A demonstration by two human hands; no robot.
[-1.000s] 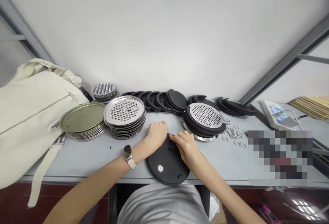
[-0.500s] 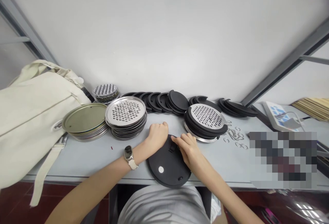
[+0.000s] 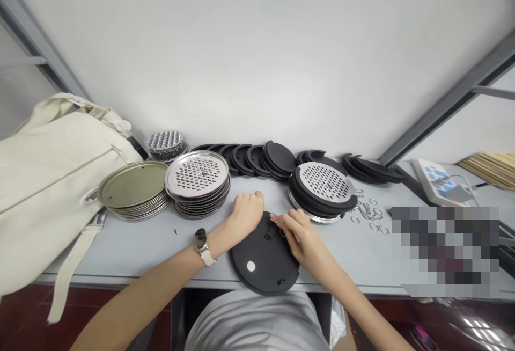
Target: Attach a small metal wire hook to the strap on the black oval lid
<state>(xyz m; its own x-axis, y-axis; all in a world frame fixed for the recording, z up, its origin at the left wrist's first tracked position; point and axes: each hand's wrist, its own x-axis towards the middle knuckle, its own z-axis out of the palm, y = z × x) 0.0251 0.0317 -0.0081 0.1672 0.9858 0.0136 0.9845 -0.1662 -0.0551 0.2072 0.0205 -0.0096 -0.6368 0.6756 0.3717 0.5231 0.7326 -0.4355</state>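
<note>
A round black disc [image 3: 263,265] with a white round spot lies at the table's front edge, between my forearms. My left hand [image 3: 248,211], a watch on its wrist, is curled at the disc's upper left edge; what its fingers hold, if anything, is hidden. At the upper right of the disc, my right hand [image 3: 295,228] pinches a small metal ring [image 3: 281,232] beside a slot. Just beyond it stands a stack of black rings topped by a perforated metal plate [image 3: 325,182]. Several loose metal rings [image 3: 374,227] lie to its right.
Stacked grater plates [image 3: 197,174] and olive lids [image 3: 134,185] stand to the left, beside a cream bag [image 3: 60,179]. Black discs [image 3: 279,158] line the wall. A white box [image 3: 440,182] and a blurred-out patch [image 3: 446,249] are at the right.
My right hand has shifted slightly right, and its fingertips have moved a little off the disc's slot. My left hand has stayed in place.
</note>
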